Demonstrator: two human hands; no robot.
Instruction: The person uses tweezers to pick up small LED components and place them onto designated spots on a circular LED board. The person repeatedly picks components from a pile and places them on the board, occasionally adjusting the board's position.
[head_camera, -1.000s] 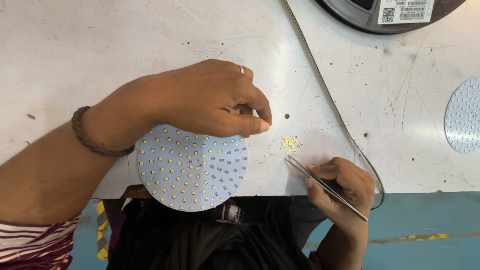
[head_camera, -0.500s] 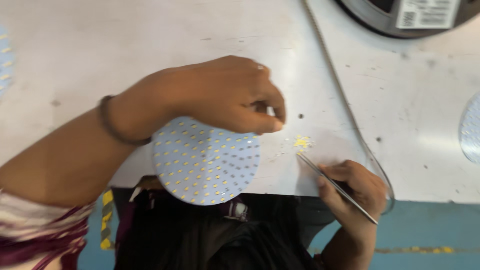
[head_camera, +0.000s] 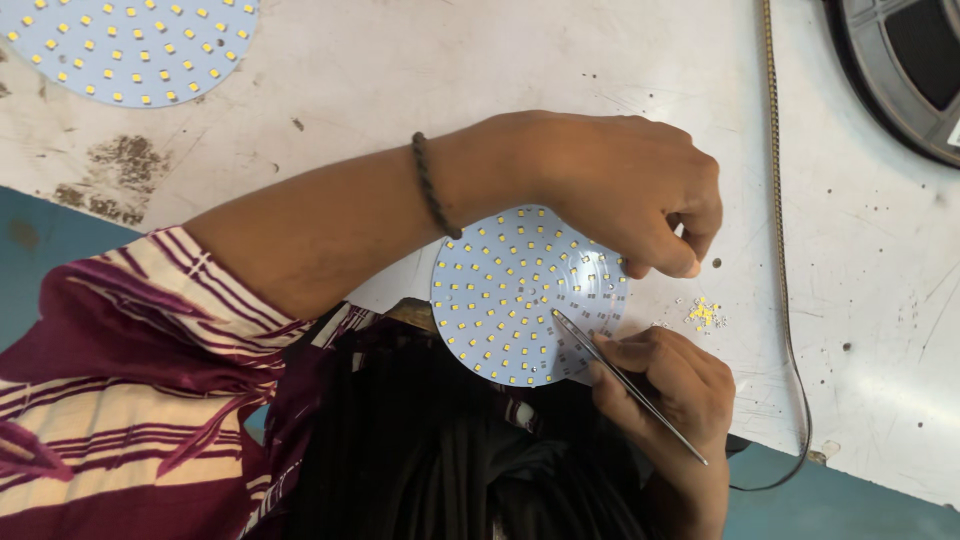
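A round pale-blue LED board (head_camera: 520, 295) dotted with small yellow chips lies at the near edge of the white table (head_camera: 400, 90). My left hand (head_camera: 620, 190) rests over its upper right rim, fingers pinched down on the board's edge. My right hand (head_camera: 665, 385) holds thin metal tweezers (head_camera: 625, 385) whose tip touches the board's surface right of centre. A little heap of loose yellow chips (head_camera: 703, 314) lies on the table just right of the board.
A second round LED board (head_camera: 130, 45) lies at the far left. A dark reel (head_camera: 900, 70) sits at the top right, and a thin strip (head_camera: 780, 230) runs down the table past the chips. The table's near edge slants across the view.
The view swung left and tilted. My right hand brought the tweezers from beside the chip heap onto the board. My left hand stayed on the board's rim.
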